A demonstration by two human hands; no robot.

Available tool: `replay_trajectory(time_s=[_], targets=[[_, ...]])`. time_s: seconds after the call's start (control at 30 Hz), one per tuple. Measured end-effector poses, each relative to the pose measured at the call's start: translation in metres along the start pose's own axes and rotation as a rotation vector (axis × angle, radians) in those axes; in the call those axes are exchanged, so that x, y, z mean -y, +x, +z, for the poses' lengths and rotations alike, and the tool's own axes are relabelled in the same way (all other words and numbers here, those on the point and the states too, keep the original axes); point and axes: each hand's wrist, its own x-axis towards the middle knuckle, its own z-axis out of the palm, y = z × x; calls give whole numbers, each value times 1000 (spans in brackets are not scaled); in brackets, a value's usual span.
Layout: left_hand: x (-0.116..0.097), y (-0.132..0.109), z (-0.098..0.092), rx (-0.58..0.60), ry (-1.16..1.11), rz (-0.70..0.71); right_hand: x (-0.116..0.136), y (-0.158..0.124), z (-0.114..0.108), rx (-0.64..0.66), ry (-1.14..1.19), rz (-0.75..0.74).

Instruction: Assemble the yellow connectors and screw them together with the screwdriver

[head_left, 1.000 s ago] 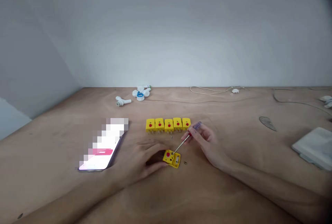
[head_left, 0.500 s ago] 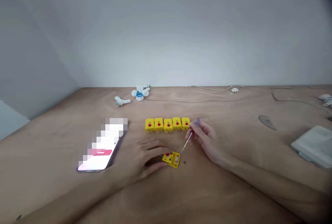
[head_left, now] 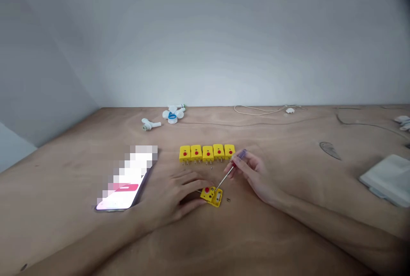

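Since half a second ago the right hand (head_left: 254,172) has tipped the slim steel screwdriver with a clear purple handle (head_left: 231,170) back down. Its tip now meets the top of the small yellow plastic connector with a red dot (head_left: 212,196), where before it hung clear to the right. That grip is closed, with the fingertips pinched round the handle. The left hand (head_left: 174,195) lies on the wooden desk (head_left: 288,233), its thumb and forefinger closed on the connector's left side.

The connector looks light, hard and slick, so it would likely skate or spin under the tool's push. The firm side walls seem the best place to hold it, away from the opened half and the thin pins.

The left fingers hide the connector's near-left edge. Whether the tip sits in a screw head is too small to tell. A tiny dark speck (head_left: 228,200) just to the right may be a loose screw. Five matching yellow connectors in a row (head_left: 207,153) stand behind, and the flat smartphone (head_left: 124,188) has its screen blurred.
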Motion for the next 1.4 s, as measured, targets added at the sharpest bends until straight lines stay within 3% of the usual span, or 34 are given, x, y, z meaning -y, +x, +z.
replay_trajectory(time_s=[0.67,1.03,1.4], targets=[[-2,0,-1,36,28,-5,2,3,-5,-123,3,-48],[-2,-1,0,-17,63,-47,13,-10,2,39,-204,-114],[-5,1,-1,-45,57,-47,13,-4,4,-83,-154,-109]])
